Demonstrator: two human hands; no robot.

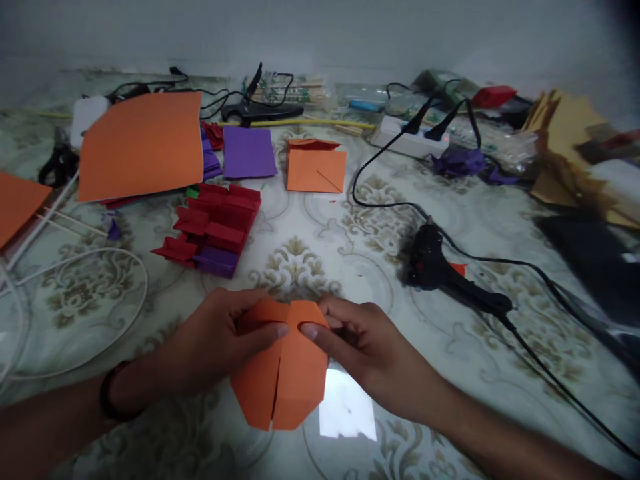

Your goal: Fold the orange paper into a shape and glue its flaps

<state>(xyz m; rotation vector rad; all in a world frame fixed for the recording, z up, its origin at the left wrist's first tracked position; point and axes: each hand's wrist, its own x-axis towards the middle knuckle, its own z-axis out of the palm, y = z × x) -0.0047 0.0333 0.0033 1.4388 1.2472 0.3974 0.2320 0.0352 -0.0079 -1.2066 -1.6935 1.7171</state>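
Folded Orange Paper Sitting in a Two-Handed Pinch

At far left, an orange sheet is jutting into view, with black-handled scissors lying just beyond; a white cable is looping over the patterned surface; a large orange sheet is covering other papers; to its right, a ridged red-and-purple paper piece is lying nearer me than a flat purple square; at near centre, my left hand, a dark band circling its wrist, is pinching the left side of the folded orange paper, thumb on top, fingers behind; its two flaps are meeting along a narrow slit; whether it is touching the surface, I cannot tell; farther back, a small orange folded piece is resting alone; my right hand is pinching the paper's upper right, thumb tip pressing near the slit; beyond that hand, a black glue gun is lying on its side; behind it, a white power strip is holding black plugs; brown paper is heaping up at far right.
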